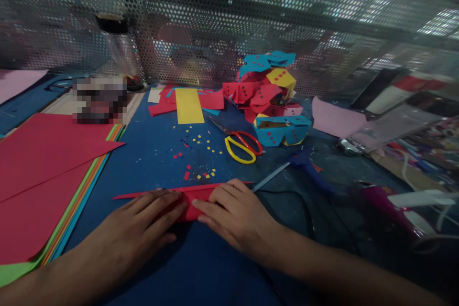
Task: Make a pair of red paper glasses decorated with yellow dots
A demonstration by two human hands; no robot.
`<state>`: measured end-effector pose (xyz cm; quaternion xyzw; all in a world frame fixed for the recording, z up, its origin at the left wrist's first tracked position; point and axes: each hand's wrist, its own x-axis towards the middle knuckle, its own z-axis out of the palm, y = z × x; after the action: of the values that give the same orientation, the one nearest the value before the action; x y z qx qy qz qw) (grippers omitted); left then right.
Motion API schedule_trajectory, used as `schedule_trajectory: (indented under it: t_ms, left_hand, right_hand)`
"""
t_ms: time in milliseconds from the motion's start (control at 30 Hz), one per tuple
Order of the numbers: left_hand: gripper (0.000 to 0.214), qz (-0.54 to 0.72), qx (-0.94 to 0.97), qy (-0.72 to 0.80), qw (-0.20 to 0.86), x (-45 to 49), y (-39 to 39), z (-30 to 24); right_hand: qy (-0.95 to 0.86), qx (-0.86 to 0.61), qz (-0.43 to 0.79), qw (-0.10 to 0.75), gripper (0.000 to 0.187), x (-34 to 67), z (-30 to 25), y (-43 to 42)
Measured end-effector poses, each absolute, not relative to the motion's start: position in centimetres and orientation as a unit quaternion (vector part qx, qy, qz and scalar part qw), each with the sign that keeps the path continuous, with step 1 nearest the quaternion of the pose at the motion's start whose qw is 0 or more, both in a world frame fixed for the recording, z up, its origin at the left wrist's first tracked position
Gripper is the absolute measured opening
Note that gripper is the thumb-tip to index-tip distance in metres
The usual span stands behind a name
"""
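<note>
A folded strip of red paper (195, 196) lies on the blue table near the front edge. My left hand (143, 222) lies flat on its left part, fingers stretched out and pressing down. My right hand (234, 210) rests flat on its right part, fingers pointing left, also pressing. The fingertips of both hands nearly meet over the middle of the strip. Only the strip's thin left tip and middle show between the hands.
A stack of coloured sheets with red on top (43, 177) lies at the left. Scissors with red and yellow handles (242, 146) lie behind the hands, near a heap of folded paper pieces (267, 86), a yellow strip (189, 105) and a glue gun (385, 203).
</note>
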<state>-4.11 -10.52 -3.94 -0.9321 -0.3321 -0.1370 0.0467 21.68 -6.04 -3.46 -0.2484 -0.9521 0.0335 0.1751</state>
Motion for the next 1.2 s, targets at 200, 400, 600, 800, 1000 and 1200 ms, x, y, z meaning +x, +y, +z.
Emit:
schedule_trajectory:
  t_ms: [200, 400, 600, 800, 1000, 1200]
  left_hand:
    - [0.041, -0.143, -0.928, -0.341, 0.041, -4.4, -10.8, -4.3]
    - [0.041, -0.144, -0.927, -0.344, 0.028, -4.3, -10.7, -4.2]
    - [0.042, -0.154, -0.922, -0.356, 0.012, -4.3, -10.8, -4.7]
    - [0.043, -0.144, -0.920, -0.365, 0.022, -4.3, -10.9, -5.3]
    - [0.041, -0.125, -0.927, -0.352, 0.035, -4.1, -10.7, -4.5]
    - [0.045, -0.112, -0.929, -0.349, 0.045, -4.3, -10.8, -5.4]
  right_hand:
    - [-0.952, -0.250, 0.032, 0.173, 0.027, 21.7, -3.5, -6.0]
    - [-0.953, -0.250, 0.028, 0.166, 0.027, 21.6, -3.6, -5.9]
    - [-0.954, -0.250, 0.018, 0.162, 0.027, 21.6, -3.7, -5.8]
    - [-0.955, -0.247, 0.018, 0.164, 0.028, 21.5, -3.7, -5.8]
    - [-0.955, -0.253, 0.021, 0.155, 0.029, 21.4, -3.4, -6.0]
    - [-0.954, -0.257, 0.016, 0.155, 0.028, 21.3, -3.4, -6.1]
